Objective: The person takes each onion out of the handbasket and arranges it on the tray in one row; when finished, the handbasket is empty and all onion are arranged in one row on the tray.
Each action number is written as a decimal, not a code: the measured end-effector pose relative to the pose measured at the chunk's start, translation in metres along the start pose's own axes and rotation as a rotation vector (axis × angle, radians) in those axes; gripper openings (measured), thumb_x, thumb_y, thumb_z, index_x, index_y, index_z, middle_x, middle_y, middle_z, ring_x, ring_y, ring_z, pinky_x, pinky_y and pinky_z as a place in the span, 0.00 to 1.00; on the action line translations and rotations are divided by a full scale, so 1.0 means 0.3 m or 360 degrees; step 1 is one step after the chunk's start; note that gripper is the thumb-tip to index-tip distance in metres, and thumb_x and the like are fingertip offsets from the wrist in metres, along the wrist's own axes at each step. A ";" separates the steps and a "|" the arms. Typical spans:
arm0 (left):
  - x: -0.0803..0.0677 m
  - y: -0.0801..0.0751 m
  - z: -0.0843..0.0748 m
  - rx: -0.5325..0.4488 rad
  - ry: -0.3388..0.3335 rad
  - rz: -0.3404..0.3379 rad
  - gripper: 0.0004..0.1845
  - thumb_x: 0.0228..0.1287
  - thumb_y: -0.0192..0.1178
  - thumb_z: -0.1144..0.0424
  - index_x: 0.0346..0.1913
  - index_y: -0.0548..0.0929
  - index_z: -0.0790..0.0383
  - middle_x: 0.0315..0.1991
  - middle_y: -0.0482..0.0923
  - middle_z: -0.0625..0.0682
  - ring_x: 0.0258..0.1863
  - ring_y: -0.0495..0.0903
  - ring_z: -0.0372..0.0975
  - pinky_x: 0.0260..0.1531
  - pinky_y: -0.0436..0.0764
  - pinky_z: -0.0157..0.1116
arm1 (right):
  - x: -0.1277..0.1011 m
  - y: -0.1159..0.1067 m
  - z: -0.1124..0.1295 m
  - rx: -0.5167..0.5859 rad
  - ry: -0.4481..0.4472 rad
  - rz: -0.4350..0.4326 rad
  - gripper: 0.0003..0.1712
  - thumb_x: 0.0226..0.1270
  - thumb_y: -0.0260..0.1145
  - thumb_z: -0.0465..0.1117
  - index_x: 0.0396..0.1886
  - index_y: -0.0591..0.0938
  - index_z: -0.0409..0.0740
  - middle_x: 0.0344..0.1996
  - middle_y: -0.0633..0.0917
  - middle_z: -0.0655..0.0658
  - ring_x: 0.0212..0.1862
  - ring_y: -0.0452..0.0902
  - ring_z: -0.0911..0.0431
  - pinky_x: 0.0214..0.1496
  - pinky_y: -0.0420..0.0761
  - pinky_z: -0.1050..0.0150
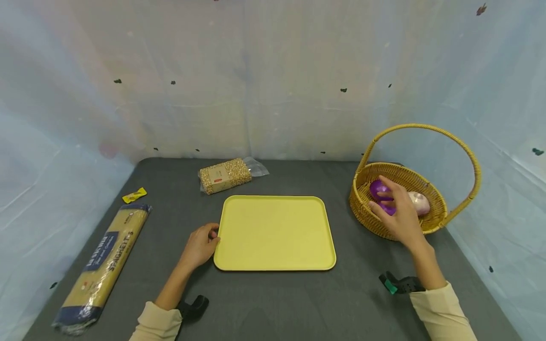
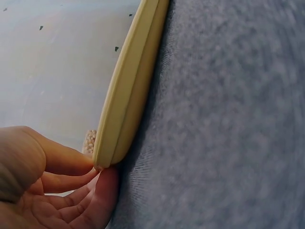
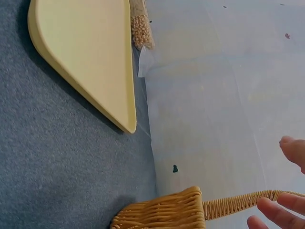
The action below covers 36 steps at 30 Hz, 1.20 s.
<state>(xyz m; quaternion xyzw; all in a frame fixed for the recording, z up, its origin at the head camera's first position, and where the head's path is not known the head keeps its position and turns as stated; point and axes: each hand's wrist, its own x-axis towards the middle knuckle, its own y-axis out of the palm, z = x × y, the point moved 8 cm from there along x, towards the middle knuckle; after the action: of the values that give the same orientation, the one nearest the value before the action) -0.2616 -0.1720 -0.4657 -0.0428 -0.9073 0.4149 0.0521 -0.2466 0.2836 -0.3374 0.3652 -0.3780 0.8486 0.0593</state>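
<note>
The right hand (image 1: 396,213) reaches into the wicker basket (image 1: 367,208), spread fingers just over the purple piece (image 1: 378,188), gripping nothing yet. It looks light, smooth and slippery; pinch its rim. The left hand (image 1: 199,246), loosely curled, touches the yellow tray's (image 1: 275,232) edge on the desk (image 1: 273,303).

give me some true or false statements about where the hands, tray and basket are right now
1. The left hand touches the left edge of the yellow tray. True.
2. The right hand rests on the spaghetti packet. False: it reaches into the wicker basket, over a purple object.
3. The tray carries the bag of grain. False: the bag lies on the table behind the tray, which has nothing on it.
4. The basket stands right of the tray. True.
5. A pale pink object lies in the basket. True.
</note>
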 end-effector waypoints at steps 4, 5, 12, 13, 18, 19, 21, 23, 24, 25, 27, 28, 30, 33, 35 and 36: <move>0.000 0.000 0.003 -0.0037 -0.0007 -0.0003 0.19 0.59 0.58 0.71 0.53 0.76 0.73 0.31 0.76 0.55 0.25 0.72 0.39 0.27 0.70 0.37 | 0.012 -0.013 0.021 0.0013 -0.0002 -0.0015 0.41 0.46 0.70 0.21 0.63 0.67 0.33 0.49 0.72 0.31 0.44 0.73 0.61 0.43 0.70 0.83; 0.001 0.001 0.005 -0.0043 -0.0009 -0.0005 0.19 0.59 0.58 0.71 0.53 0.76 0.73 0.31 0.76 0.55 0.25 0.72 0.39 0.27 0.70 0.37 | 0.014 -0.015 0.023 0.0020 0.0011 -0.0015 0.41 0.47 0.70 0.22 0.64 0.67 0.33 0.49 0.72 0.31 0.44 0.72 0.66 0.42 0.69 0.84; 0.000 0.004 0.019 -0.0074 -0.0016 -0.0010 0.19 0.59 0.57 0.71 0.54 0.75 0.73 0.32 0.76 0.55 0.25 0.71 0.38 0.26 0.70 0.37 | 0.012 -0.012 -0.032 0.0025 0.0086 -0.0007 0.42 0.46 0.68 0.19 0.64 0.66 0.34 0.51 0.71 0.30 0.46 0.65 0.78 0.42 0.67 0.86; -0.001 0.006 0.020 -0.0080 -0.0016 -0.0012 0.19 0.59 0.57 0.71 0.54 0.75 0.73 0.32 0.76 0.55 0.25 0.71 0.38 0.26 0.70 0.37 | 0.010 -0.010 -0.048 0.0019 0.0093 -0.0005 0.43 0.46 0.69 0.20 0.65 0.66 0.35 0.51 0.71 0.31 0.46 0.66 0.77 0.42 0.68 0.86; -0.003 0.009 0.026 -0.0099 -0.0008 -0.0031 0.18 0.59 0.58 0.71 0.53 0.76 0.72 0.32 0.76 0.55 0.25 0.71 0.38 0.27 0.70 0.37 | 0.004 -0.012 -0.103 -0.0006 0.0153 0.0010 0.43 0.50 0.70 0.24 0.67 0.66 0.44 0.53 0.72 0.37 0.46 0.71 0.64 0.42 0.71 0.82; -0.002 0.010 0.026 -0.0103 -0.0006 -0.0032 0.18 0.59 0.58 0.71 0.53 0.76 0.72 0.32 0.76 0.54 0.25 0.71 0.38 0.27 0.70 0.37 | 0.004 -0.013 -0.111 -0.0005 0.0165 0.0010 0.42 0.51 0.69 0.25 0.67 0.66 0.45 0.54 0.71 0.37 0.46 0.72 0.61 0.42 0.72 0.81; -0.002 0.009 0.027 -0.0110 -0.0003 -0.0035 0.18 0.59 0.58 0.71 0.53 0.76 0.72 0.32 0.76 0.54 0.25 0.71 0.38 0.27 0.70 0.36 | 0.004 -0.016 -0.122 -0.0003 0.0184 0.0006 0.42 0.52 0.69 0.27 0.67 0.66 0.46 0.55 0.71 0.37 0.46 0.72 0.56 0.41 0.72 0.81; -0.002 0.009 0.028 -0.0116 -0.0003 -0.0040 0.18 0.59 0.58 0.71 0.53 0.76 0.72 0.32 0.76 0.54 0.25 0.71 0.38 0.27 0.70 0.36 | 0.007 -0.018 -0.132 -0.0006 0.0196 0.0001 0.40 0.53 0.69 0.28 0.67 0.66 0.45 0.56 0.70 0.37 0.47 0.72 0.58 0.41 0.73 0.81; -0.002 0.010 0.029 -0.0120 -0.0006 -0.0037 0.18 0.59 0.58 0.71 0.53 0.76 0.71 0.32 0.76 0.54 0.25 0.71 0.38 0.27 0.70 0.36 | 0.008 -0.019 -0.137 -0.0005 0.0202 -0.0004 0.40 0.54 0.69 0.29 0.67 0.66 0.45 0.57 0.70 0.36 0.47 0.71 0.61 0.41 0.72 0.81; -0.003 0.010 0.030 -0.0125 -0.0008 -0.0036 0.18 0.59 0.58 0.71 0.54 0.76 0.71 0.32 0.76 0.54 0.25 0.71 0.38 0.27 0.70 0.36 | 0.010 -0.019 -0.140 -0.0006 0.0205 -0.0007 0.39 0.54 0.69 0.29 0.67 0.66 0.44 0.57 0.69 0.36 0.48 0.70 0.64 0.40 0.72 0.82; -0.003 0.010 0.029 -0.0130 -0.0008 -0.0039 0.18 0.59 0.58 0.72 0.54 0.76 0.71 0.32 0.76 0.54 0.25 0.71 0.38 0.27 0.70 0.36 | 0.013 -0.020 -0.147 -0.0006 0.0211 -0.0013 0.39 0.54 0.69 0.29 0.67 0.66 0.44 0.57 0.69 0.35 0.48 0.68 0.70 0.40 0.70 0.84; -0.004 0.009 0.028 -0.0132 -0.0007 -0.0038 0.18 0.59 0.58 0.72 0.54 0.76 0.71 0.32 0.76 0.54 0.25 0.71 0.38 0.27 0.70 0.36 | 0.014 -0.020 -0.149 -0.0003 0.0210 -0.0017 0.39 0.54 0.69 0.29 0.67 0.66 0.44 0.57 0.69 0.34 0.49 0.67 0.71 0.40 0.70 0.84; -0.005 0.009 0.027 -0.0133 -0.0004 -0.0040 0.18 0.59 0.58 0.72 0.54 0.76 0.72 0.32 0.76 0.54 0.25 0.71 0.38 0.27 0.70 0.36 | 0.018 -0.022 -0.153 -0.0006 0.0207 -0.0022 0.40 0.54 0.68 0.28 0.67 0.66 0.45 0.57 0.69 0.34 0.49 0.67 0.72 0.40 0.69 0.85; -0.008 0.006 0.023 -0.0133 -0.0002 -0.0041 0.18 0.59 0.58 0.72 0.53 0.76 0.72 0.32 0.76 0.54 0.26 0.71 0.38 0.27 0.70 0.36 | 0.021 -0.026 -0.156 -0.0020 0.0208 -0.0027 0.41 0.53 0.69 0.28 0.67 0.66 0.48 0.57 0.69 0.35 0.49 0.67 0.73 0.40 0.69 0.85; -0.009 0.005 0.022 -0.0133 -0.0005 -0.0040 0.18 0.59 0.58 0.72 0.54 0.76 0.72 0.32 0.76 0.54 0.26 0.71 0.39 0.27 0.70 0.36 | 0.024 -0.028 -0.158 -0.0033 0.0213 -0.0029 0.40 0.54 0.68 0.29 0.68 0.66 0.48 0.57 0.69 0.34 0.49 0.66 0.74 0.40 0.69 0.85; -0.009 0.005 0.021 -0.0132 -0.0008 -0.0042 0.18 0.59 0.58 0.72 0.54 0.76 0.72 0.32 0.76 0.54 0.26 0.71 0.39 0.27 0.70 0.37 | 0.025 -0.030 -0.159 -0.0040 0.0218 -0.0029 0.40 0.54 0.68 0.29 0.68 0.66 0.48 0.57 0.69 0.34 0.49 0.66 0.75 0.40 0.69 0.85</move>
<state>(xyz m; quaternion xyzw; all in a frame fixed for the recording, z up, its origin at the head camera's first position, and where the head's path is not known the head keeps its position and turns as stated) -0.2595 -0.1762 -0.4711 -0.0320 -0.9244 0.3763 0.0536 -0.2762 0.3214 -0.3485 0.3088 -0.3805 0.8663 0.0974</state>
